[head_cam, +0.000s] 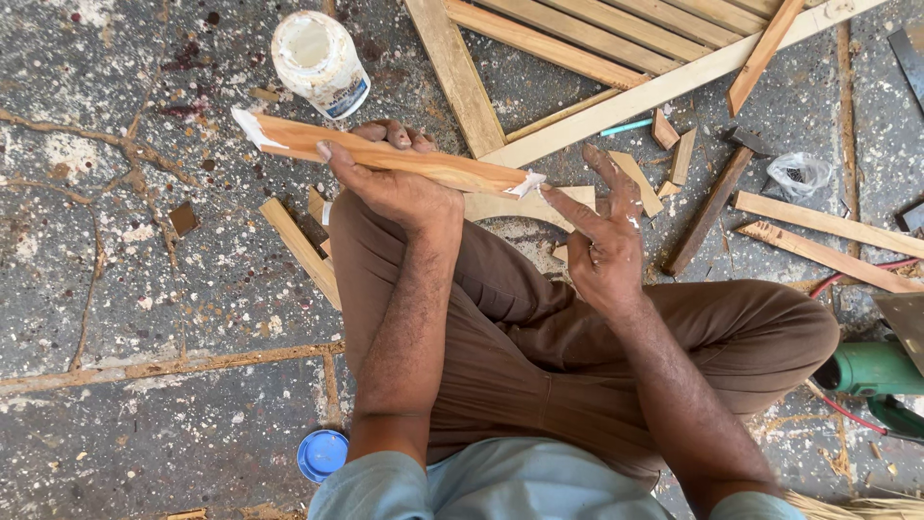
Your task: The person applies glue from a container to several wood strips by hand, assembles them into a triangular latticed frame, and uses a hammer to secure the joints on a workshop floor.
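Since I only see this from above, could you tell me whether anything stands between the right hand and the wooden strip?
Nothing visible does. The left hand grips the strip near its middle, and the right hand has a fingertip at the strip's glue-smeared right end, with no object between them.

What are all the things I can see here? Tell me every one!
wooden strip: one, orange-brown with white glue on both ends, held above the lap
glue bottle: one, white, open, on the floor above the strip
bottle cap: one, blue, on the floor at the bottom
wooden frame: one, pale wood, top centre
wood offcuts: several, brown, scattered on the right
plastic bag: one, clear, right
power tool: one, green, right edge
floor: grey stone, speckled
left hand: gripping the strip
right hand: open, a finger touching the strip's glued end
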